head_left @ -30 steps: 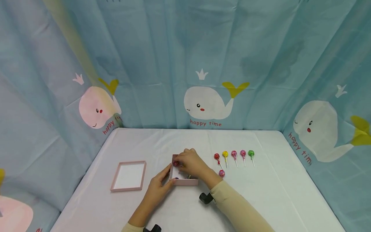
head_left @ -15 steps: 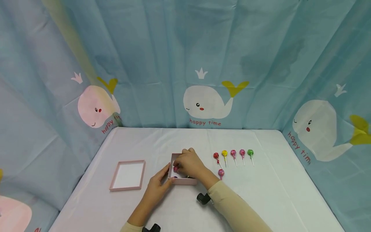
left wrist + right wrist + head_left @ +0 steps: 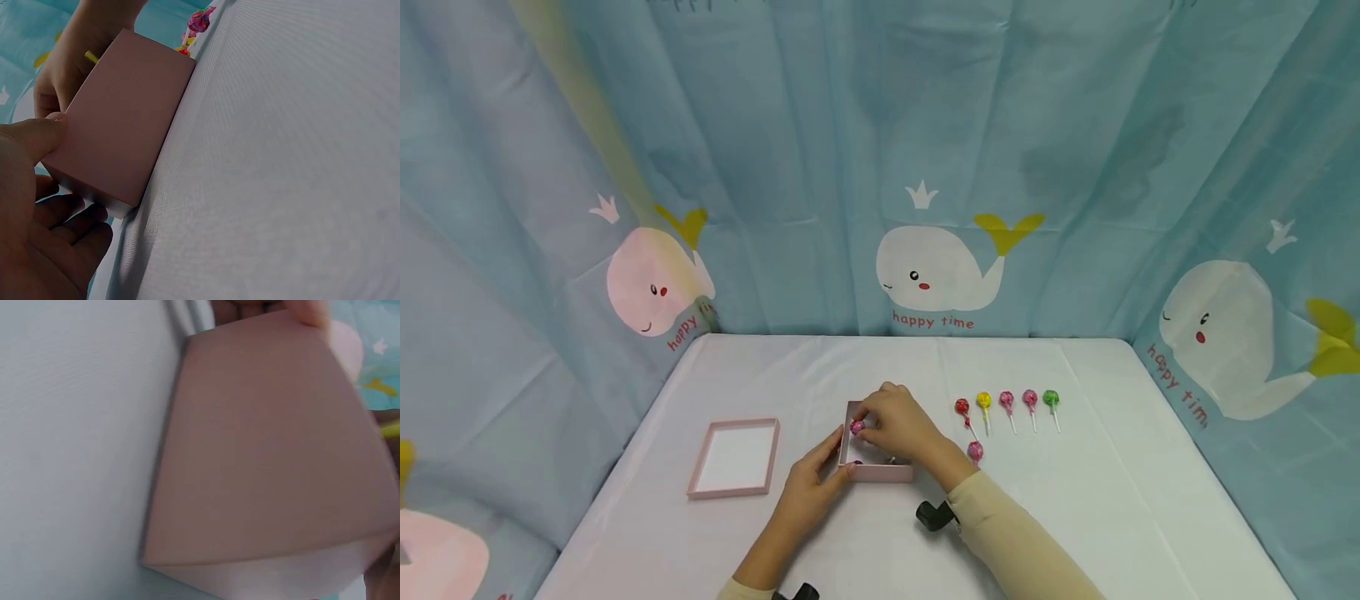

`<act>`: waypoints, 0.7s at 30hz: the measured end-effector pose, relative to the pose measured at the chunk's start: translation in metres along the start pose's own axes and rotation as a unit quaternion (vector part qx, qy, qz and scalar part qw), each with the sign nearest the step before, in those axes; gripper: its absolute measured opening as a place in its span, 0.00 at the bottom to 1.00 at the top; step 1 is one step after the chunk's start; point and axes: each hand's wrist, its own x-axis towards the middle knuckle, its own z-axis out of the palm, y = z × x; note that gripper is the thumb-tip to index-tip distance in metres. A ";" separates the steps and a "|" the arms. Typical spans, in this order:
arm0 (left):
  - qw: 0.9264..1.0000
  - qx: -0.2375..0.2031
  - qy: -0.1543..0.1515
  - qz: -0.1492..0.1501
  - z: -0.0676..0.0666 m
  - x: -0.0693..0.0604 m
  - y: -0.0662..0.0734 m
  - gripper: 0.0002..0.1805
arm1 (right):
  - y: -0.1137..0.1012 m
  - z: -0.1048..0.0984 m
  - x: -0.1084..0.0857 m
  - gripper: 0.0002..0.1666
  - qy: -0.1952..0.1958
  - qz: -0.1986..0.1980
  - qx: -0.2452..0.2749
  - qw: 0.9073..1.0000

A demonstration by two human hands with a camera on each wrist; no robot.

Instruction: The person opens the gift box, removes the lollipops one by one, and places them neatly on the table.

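One lollipop (image 3: 857, 427) pinched by right hand (image 3: 898, 422), left hand (image 3: 811, 485) holding pink box (image 3: 883, 473)

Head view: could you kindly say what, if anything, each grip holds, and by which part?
The right grip pinches a lollipop at or near its round head; the exact spot is hidden. The left grip holds the box by its near left corner.

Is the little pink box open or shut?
Open: the right hand reaches into the box, and a matching lid lies apart, to its left.

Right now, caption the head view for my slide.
Left hand grips a pink box, right hand a lollipop; six more lollipops lie nearby.
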 end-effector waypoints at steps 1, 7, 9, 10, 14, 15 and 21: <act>1.000 0.000 0.000 0.001 0.000 0.000 0.000 0.38 | 0.001 -0.003 -0.001 0.09 0.009 0.004 0.009 1.000; 1.000 -0.002 0.002 -0.004 0.002 0.000 0.001 0.38 | 0.004 -0.025 -0.008 0.12 0.091 0.024 0.073 0.993; 1.000 -0.003 0.000 -0.008 0.002 0.000 0.001 0.39 | 0.006 -0.033 -0.012 0.13 0.113 0.025 0.094 0.989; 1.000 -0.004 0.000 -0.011 0.003 0.000 0.001 0.39 | 0.006 -0.037 -0.014 0.12 0.120 0.026 0.100 0.987; 1.000 -0.006 -0.003 -0.020 0.003 0.000 0.002 0.40 | 0.011 -0.051 -0.027 0.11 0.138 0.025 0.109 0.984; 1.000 -0.006 -0.003 -0.021 0.003 0.000 0.002 0.40 | 0.012 -0.054 -0.030 0.11 0.141 0.026 0.108 0.984; 1.000 -0.002 0.001 -0.026 0.002 0.000 0.001 0.40 | 0.020 -0.067 -0.050 0.13 0.150 0.051 0.106 0.982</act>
